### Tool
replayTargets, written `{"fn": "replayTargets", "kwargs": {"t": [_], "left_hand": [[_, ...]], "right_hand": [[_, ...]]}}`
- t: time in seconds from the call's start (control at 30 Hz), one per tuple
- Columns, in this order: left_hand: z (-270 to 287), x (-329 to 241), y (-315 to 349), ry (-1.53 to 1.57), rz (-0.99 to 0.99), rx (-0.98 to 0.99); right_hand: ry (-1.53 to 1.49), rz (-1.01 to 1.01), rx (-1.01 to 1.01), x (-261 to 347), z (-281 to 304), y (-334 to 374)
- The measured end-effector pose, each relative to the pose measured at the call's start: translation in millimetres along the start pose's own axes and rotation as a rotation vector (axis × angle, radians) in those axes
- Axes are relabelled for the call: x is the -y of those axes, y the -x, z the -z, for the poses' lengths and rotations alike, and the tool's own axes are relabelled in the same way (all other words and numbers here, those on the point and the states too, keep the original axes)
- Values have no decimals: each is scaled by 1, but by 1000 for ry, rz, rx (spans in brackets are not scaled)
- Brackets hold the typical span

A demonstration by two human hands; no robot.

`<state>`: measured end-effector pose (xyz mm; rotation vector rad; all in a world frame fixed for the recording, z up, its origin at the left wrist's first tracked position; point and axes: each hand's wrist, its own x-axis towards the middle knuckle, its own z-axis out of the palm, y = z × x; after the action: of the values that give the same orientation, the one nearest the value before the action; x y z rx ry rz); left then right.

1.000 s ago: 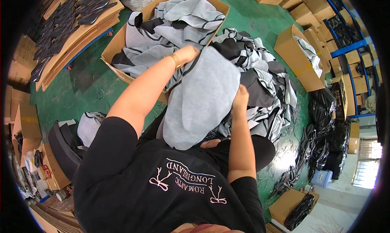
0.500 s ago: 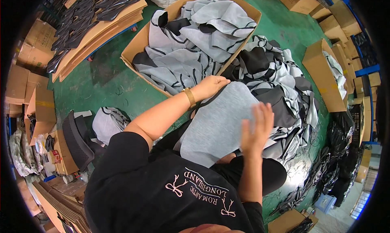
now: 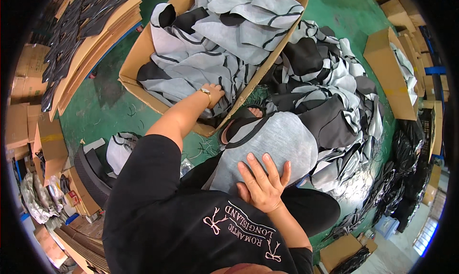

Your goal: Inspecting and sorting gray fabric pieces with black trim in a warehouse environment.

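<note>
A grey fabric piece with black edging (image 3: 282,135) lies across my lap, its rounded end toward the fabric heap. My right hand (image 3: 263,184) rests flat on it, fingers spread. Ahead stands a large cardboard box (image 3: 136,54) full of similar grey, black-edged pieces (image 3: 239,37). Over its near wall reaches my left hand (image 3: 213,93), wearing a gold-coloured wristwatch or bracelet. Its fingers, slightly bent and apart, touch the pieces inside; no piece is lifted in them.
A big heap of grey and black fabric pieces (image 3: 330,109) covers the floor at right. Black items lie on stacked cardboard (image 3: 112,28) at upper left. An open carton (image 3: 389,78) and black plastic bags (image 3: 406,145) stand right. A dark curved piece (image 3: 91,178) is at left.
My left hand has let go of the fabric piece's edge and moved forward and left into the box. My right hand has come down flat on the piece, nearer my body.
</note>
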<state>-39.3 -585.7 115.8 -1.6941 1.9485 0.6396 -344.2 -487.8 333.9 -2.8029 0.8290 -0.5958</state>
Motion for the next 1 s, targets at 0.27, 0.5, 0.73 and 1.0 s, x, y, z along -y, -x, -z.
{"fn": "replayTargets", "kwargs": {"t": [0.27,0.5,0.73,1.0], "left_hand": [[28,20,50,-178,-30,-52],[86,43,139,415,80,-541],[145,58,208,630,266,-841],[206,27,285,728,221,-955]], "right_hand": [[-52,25,-30,2,4,-6],[-79,58,-108,6,4,-2],[-94,91,-190,10,7,3],[-99,101,-215,13,10,10]]}}
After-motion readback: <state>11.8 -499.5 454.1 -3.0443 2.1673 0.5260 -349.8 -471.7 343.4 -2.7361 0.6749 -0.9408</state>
